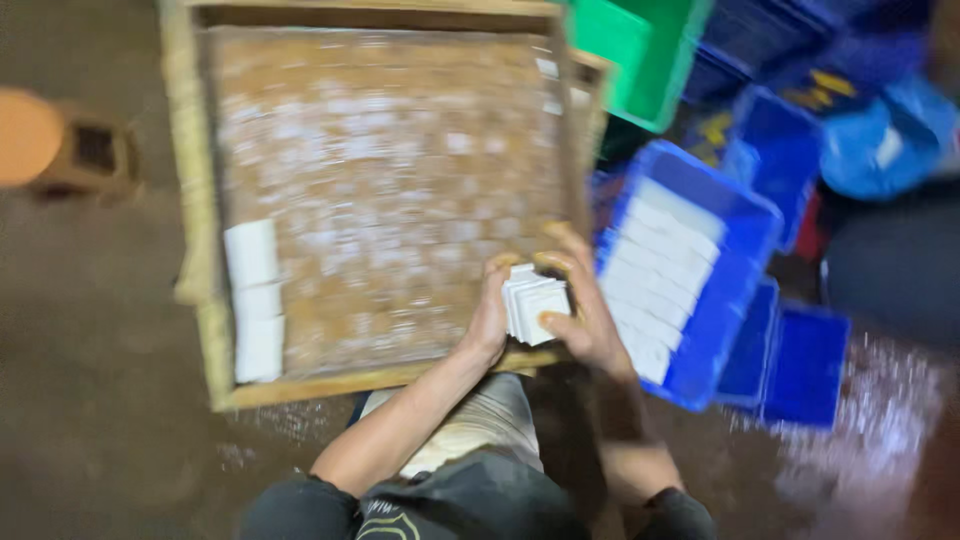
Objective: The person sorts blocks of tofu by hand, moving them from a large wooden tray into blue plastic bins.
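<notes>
Tiles (535,308), a small white stack, sit pinched between my left hand (490,320) and right hand (580,315) over the wooden tray's (300,385) near edge; a loose squeeze could spill them.

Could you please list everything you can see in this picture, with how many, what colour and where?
wooden tray: one, pale wood frame with a brown, white-dusted bed, centre.
white pieces on the tray: a short column, count blurred, white, along the tray's left edge.
stack of white pieces: one stack, white, held between both hands at the tray's lower right corner.
blue crate: one, blue, right of the tray, with rows of white pieces inside.
other blue crates: several, blue, at right and top right.
green crate: one, green, top centre.
stool: one, orange-brown, far left.
left hand: one, on the stack's left side.
right hand: one, around the stack's right side.
</notes>
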